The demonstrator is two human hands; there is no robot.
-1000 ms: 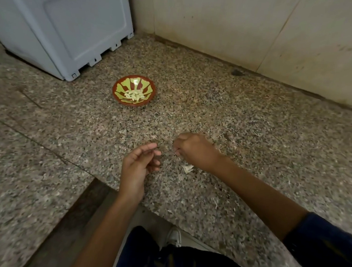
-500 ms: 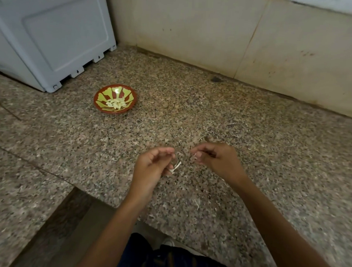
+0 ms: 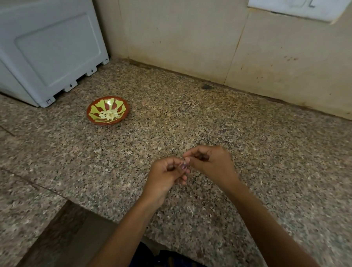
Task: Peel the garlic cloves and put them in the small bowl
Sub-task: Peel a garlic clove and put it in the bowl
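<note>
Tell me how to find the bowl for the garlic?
Start at the big grey box at the back left of the counter. Just in front of its right corner sits the bowl, far left of both hands. It is round, red with yellow-green stripes, with pale peeled cloves inside.

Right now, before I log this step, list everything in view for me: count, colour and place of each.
small bowl: one, red with yellow-green pattern, on the counter, left of centre
peeled cloves: small pile, pale, inside the bowl
garlic clove: one, pale, pinched between both hands
granite counter: one, speckled brown
appliance: one, white, far left
wall tiles: beige, behind the counter
left hand: pinches the clove
right hand: pinches the clove
</note>
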